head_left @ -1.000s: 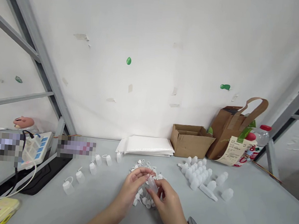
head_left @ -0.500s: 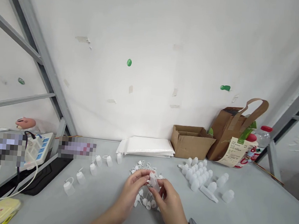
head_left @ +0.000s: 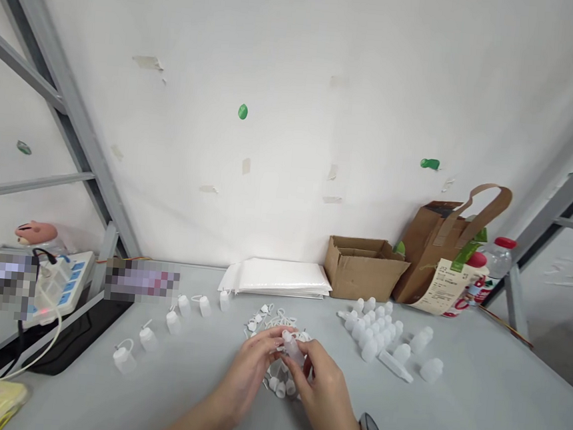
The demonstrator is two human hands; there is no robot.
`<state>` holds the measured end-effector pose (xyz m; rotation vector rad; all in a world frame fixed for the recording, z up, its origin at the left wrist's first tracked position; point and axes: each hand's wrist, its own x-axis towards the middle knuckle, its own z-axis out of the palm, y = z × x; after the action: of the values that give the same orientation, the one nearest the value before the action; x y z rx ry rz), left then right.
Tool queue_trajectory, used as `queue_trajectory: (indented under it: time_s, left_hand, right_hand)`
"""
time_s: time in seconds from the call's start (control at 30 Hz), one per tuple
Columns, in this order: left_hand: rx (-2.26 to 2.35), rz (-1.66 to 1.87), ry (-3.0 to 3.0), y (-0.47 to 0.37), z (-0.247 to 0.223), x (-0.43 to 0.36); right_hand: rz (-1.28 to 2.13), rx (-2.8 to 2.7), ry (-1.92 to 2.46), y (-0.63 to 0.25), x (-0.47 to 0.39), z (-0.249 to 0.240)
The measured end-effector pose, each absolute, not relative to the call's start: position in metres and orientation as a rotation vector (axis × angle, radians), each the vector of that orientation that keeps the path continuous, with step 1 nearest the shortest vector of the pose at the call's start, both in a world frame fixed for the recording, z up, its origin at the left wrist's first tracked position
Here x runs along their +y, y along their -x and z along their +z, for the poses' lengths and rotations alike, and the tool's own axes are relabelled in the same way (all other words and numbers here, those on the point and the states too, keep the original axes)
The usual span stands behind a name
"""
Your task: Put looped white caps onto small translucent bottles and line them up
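In front of me, a small translucent squeeze bottle (head_left: 293,349) is tilted with its narrow neck up and to the left. My right hand (head_left: 319,378) pinches it by the body between thumb and fingers. Close against the neck, my left hand (head_left: 256,366) has its thumb and fingers drawn together. What those fingertips grip is too small to make out. A pile of white caps with cord loops (head_left: 282,320) lies behind and beneath both hands, partly hidden by them. Several loose caps (head_left: 280,390) show just below the fingers.
Several capped bottles with loops (head_left: 148,339) stand in a curved row at left. To the right, uncapped bottles (head_left: 371,329) cluster, with one lying bottle (head_left: 395,367). White padded envelopes (head_left: 281,278), a cardboard box (head_left: 361,275) and a paper bag (head_left: 427,247) line the wall.
The bottle has shifted slightly in my fingers, and its open neck shows more clearly beside my left fingertips. The whole view has moved a little; the things on the table stay put.
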<state>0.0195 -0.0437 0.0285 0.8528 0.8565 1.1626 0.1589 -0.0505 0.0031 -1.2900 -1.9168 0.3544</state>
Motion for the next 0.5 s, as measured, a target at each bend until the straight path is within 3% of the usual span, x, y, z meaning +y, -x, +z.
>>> queue_trajectory:
  time_s: [0.27, 0.5]
  left_hand:
    - [0.760, 1.093, -0.798, -0.020, 0.024, -0.043]
    - [0.800, 1.134, -0.833, -0.022, 0.029, -0.044]
  right_hand:
    - [0.529, -1.870, 1.251, -0.158, -0.053, 0.006]
    - [0.174, -1.939, 1.183, -0.161, -0.051, 0.009]
